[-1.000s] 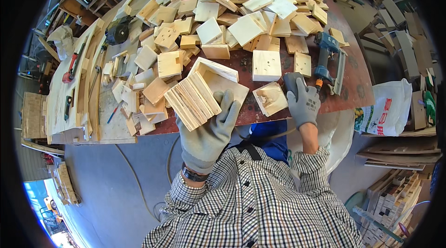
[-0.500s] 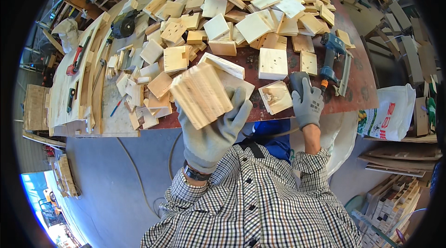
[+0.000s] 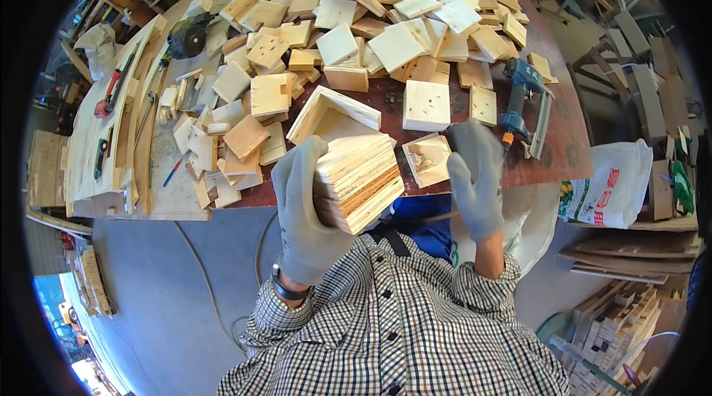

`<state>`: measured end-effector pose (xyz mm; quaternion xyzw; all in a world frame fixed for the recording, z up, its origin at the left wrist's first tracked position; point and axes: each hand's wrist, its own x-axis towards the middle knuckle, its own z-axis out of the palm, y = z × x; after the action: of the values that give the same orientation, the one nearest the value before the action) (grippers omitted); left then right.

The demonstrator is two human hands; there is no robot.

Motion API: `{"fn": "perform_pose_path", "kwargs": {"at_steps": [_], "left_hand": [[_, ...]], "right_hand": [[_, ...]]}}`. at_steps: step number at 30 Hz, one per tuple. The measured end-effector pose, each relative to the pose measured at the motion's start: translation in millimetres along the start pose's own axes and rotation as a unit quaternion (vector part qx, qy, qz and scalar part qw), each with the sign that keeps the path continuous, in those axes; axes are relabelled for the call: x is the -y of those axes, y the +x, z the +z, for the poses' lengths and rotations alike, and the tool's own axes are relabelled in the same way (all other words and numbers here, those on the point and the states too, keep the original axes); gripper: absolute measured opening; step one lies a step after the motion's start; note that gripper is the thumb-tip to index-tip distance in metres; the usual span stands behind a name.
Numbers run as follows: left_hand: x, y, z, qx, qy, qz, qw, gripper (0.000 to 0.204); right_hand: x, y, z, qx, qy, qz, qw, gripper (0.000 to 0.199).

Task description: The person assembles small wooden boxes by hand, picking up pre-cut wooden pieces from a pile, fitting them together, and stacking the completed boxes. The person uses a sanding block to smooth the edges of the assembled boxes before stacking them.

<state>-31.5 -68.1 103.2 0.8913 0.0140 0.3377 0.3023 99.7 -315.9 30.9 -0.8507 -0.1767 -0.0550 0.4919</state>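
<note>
My gloved left hand (image 3: 300, 207) grips a stack of small wooden boards (image 3: 360, 185), tilted, with its layered edges facing up and right. Directly behind it on the table lies an open-sided wooden piece (image 3: 334, 110) with upright walls. To the right, my gloved right hand (image 3: 478, 188) is over the table's front edge, smeared by motion. Something dark shows at its fingertips, and I cannot make out whether it is an object or the glove. Beside that hand lies a small square wooden piece (image 3: 428, 159) with a rough hollow top. A blue nail gun (image 3: 523, 99) rests farther right.
A large heap of wooden offcuts (image 3: 400, 25) covers the back of the red-brown table (image 3: 560, 147). Long boards (image 3: 93, 166) lie at the left, with a red-handled tool (image 3: 115, 88) and a black tape measure (image 3: 189, 36). A white sack (image 3: 608, 181) stands off the right edge.
The stack of boards has moved right and slightly down, and has turned in my left hand. My right hand has moved a little left, away from the nail gun.
</note>
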Motion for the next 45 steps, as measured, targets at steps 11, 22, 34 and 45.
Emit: {"fn": "perform_pose_path", "kwargs": {"at_steps": [11, 22, 34, 45], "left_hand": [[-29, -6, 27, 0.169, -0.091, 0.074, 0.979, 0.058], [-132, -35, 173, 0.497, -0.318, 0.135, 0.796, 0.073], [-91, -121, 304, 0.565, -0.205, -0.054, 0.798, 0.067], [-119, -138, 273, 0.538, -0.325, 0.016, 0.778, 0.057]], "right_hand": [[43, -34, -11, 0.323, 0.543, 0.169, 0.757, 0.119], [-56, -159, -173, -0.388, 0.383, 0.217, 0.810, 0.074], [-175, -176, -131, -0.298, 0.225, 0.407, 0.834, 0.064], [-319, -69, -101, 0.686, -0.422, 0.234, 0.545, 0.057]]}}
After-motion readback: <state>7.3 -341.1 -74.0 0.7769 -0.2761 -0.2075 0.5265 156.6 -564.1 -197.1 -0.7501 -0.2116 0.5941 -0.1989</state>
